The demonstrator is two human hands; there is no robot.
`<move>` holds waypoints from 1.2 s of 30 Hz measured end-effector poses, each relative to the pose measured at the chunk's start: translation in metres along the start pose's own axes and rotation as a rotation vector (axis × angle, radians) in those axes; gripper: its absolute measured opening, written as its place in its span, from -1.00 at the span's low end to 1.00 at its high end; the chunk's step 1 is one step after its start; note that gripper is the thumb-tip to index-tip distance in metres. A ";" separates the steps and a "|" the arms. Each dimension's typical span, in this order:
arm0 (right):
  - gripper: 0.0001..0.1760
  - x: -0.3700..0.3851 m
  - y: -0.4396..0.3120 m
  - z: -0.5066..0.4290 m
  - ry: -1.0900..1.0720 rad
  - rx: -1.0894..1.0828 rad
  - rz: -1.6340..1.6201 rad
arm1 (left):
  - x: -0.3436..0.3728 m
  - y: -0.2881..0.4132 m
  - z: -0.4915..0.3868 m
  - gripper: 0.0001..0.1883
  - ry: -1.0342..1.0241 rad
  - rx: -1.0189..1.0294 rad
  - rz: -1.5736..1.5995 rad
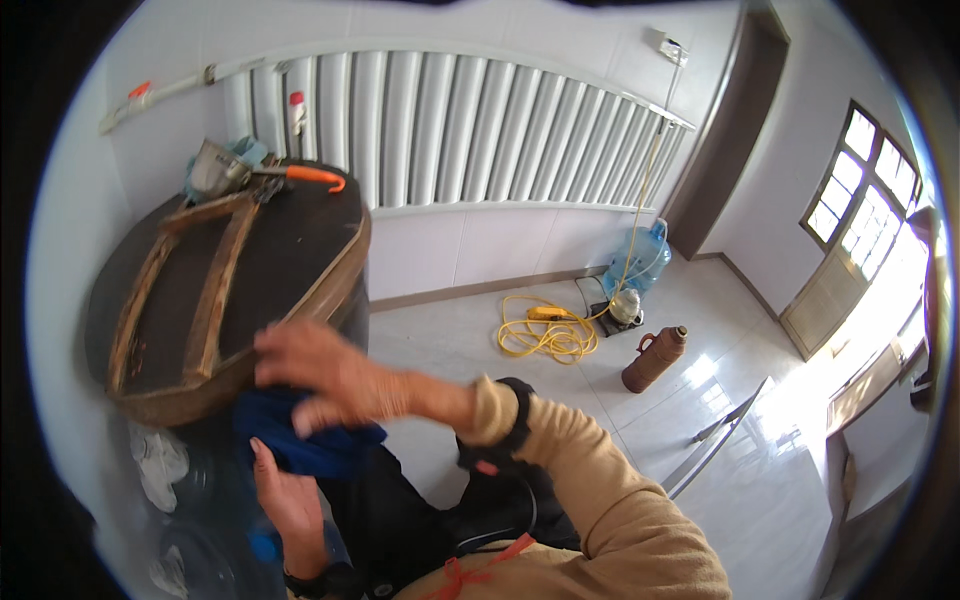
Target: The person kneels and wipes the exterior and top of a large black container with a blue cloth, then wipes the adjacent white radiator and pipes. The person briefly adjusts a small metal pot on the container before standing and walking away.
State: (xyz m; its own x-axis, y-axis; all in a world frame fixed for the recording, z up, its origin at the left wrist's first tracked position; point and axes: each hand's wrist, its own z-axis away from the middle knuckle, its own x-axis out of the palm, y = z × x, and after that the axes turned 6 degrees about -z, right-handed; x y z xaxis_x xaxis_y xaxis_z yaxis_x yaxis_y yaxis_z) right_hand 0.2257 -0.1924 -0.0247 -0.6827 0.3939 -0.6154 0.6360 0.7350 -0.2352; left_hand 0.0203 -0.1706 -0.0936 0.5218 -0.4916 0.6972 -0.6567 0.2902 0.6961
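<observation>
A dark blue cloth (322,446) lies between my two hands, over my lap and just below the edge of a dark round wooden tabletop (277,277). My left hand (289,495) is under the cloth's lower side, palm up, thumb pointing upward; whether it grips the fabric is not clear. Above the cloth, my right hand (330,371) is blurred, with its fingers spread and nothing seen in them. It overlaps the near edge of the tabletop in view. A wooden frame (214,292) lies on that top.
A metal ladle-like vessel (217,171) and an orange-handled hook tool (311,175) rest at the tabletop's back. On the floor are a coiled yellow cable (551,337), a kettle (625,307), a blue water jug (637,259) and a brown thermos flask (655,360). Large bottles stand below left.
</observation>
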 end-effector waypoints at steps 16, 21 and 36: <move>-0.59 -0.098 0.076 0.130 0.329 0.825 -0.220 | 0.125 0.039 -0.093 -0.74 -0.813 -0.180 -1.657; -0.66 -0.099 0.163 0.177 0.383 1.105 -0.256 | 0.145 0.045 -0.151 -0.62 -0.777 0.433 -1.884; -0.58 -0.049 0.359 0.090 0.864 0.744 -1.151 | 0.154 0.000 -0.277 -0.19 -1.019 0.142 -2.219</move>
State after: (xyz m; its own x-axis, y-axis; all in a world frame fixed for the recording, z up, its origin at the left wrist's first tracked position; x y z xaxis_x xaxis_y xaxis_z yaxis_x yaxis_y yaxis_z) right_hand 0.5198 0.0028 -0.1464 -0.7199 0.2179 0.6590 -0.4795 0.5303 -0.6992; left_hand 0.2514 -0.0191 0.0618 -0.0819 0.0507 -0.9954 0.1998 -0.9776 -0.0662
